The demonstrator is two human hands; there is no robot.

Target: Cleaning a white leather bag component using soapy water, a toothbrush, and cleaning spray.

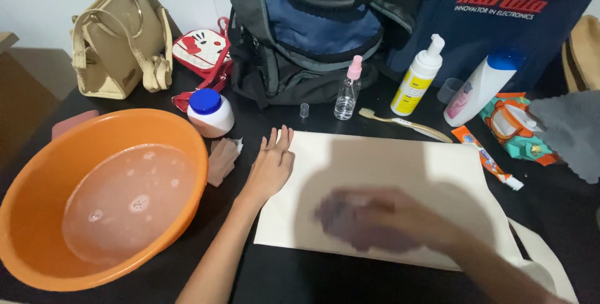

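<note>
Mid-scrub I reckon: my left hand (270,166) lies flat, fingers together, pinning the cream tote bag (387,179) on the black table (300,279), right hand (400,219) blurred, closed on a greyish cloth (350,226), soapy orange basin (181,135) beside, most of the bag looks untouched.

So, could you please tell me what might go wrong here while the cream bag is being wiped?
1. The right hand is blurred, rubbing a dark cloth over the cream bag; only the flat left hand pins it, so it may slide.
2. The orange basin of water sits by the left forearm; a nudge could slosh it.
</note>
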